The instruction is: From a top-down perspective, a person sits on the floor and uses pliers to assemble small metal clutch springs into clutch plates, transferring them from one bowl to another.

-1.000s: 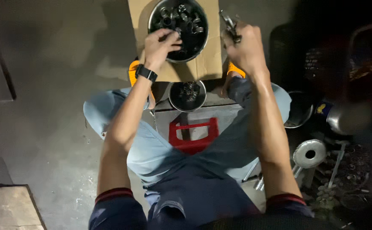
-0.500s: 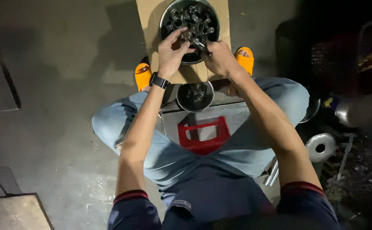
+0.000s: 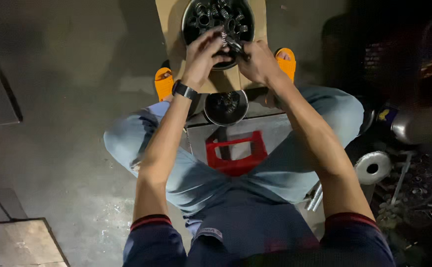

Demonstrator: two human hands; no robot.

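Small metal part sits right between both hands, held above the near rim of the big dark bowl of metal pieces. Left hand, black watch on the wrist, has its fingers pinched on the part; right hand grips it from the other side. Bowl rests on a cardboard sheet on the floor. Nearer, a smaller bowl sits between the knees, beside a red stool; orange sandals flank the cardboard.
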